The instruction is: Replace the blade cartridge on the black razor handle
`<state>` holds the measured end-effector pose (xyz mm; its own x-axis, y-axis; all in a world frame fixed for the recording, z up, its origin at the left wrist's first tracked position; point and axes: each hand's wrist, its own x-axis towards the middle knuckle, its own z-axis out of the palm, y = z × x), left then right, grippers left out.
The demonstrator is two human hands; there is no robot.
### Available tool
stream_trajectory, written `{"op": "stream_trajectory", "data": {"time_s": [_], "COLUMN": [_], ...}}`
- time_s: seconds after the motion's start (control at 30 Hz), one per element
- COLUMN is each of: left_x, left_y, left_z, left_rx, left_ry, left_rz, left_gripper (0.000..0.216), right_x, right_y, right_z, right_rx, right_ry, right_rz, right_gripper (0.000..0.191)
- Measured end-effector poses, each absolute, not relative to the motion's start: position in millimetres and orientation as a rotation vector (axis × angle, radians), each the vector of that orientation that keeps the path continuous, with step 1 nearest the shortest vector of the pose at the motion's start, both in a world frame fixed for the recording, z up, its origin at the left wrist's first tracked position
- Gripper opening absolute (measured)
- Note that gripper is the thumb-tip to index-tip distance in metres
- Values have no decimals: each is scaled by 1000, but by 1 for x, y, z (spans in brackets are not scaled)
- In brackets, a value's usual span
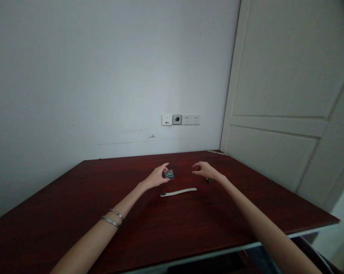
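My left hand, with two bracelets on its wrist, grips a small clear case by its left side, thumb below and fingers above. Something green and dark shows inside the case. To the right, a little above the table, my right hand has its fingers curled together. A tiny dark spot shows at its fingertips, too small to name. Partly hidden under the right wrist is a small dark object. Nearer to me, between both hands, a thin white strip with a dark left end lies on the table.
The dark red wooden table reaches back to a pale wall with sockets. A white panelled door stands along the right side. A flat pale strip lies at the table's far right corner. An open drawer space is below the front edge.
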<state>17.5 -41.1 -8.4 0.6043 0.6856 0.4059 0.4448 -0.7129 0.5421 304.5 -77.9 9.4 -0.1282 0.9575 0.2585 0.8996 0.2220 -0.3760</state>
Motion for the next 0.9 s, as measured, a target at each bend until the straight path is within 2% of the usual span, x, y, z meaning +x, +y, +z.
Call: {"op": "stream_trajectory", "data": {"time_s": [0.1,0.23,0.53,0.73,0.83,0.9], "left_x": [26,37,46,53,54,51], "left_y": [-51,-63,-77,-83,-80,-74], "left_z": [3,10,9,12,11,11], "left_rx": [2515,2548,2534,2601,2645,2677], "left_ry": [844,788,709,720,773,793], "left_rz": [815,772,700,654,697,700], "left_gripper": [77,81,85,83,84,76], "right_x": [281,259,259,261,274,294], "right_y": [-93,-107,-112,-114,-110,-106], "right_z": [24,29,22,25,28,31], "right_rx": [-1383,-1263,-1228,-1215,-1228,-1291], "right_ry": [-2220,-2232,-2312,-2414,-2411,-2363], "right_rz": [368,479,406,236,258,314], "right_gripper": [45,60,43,40,42,46]}}
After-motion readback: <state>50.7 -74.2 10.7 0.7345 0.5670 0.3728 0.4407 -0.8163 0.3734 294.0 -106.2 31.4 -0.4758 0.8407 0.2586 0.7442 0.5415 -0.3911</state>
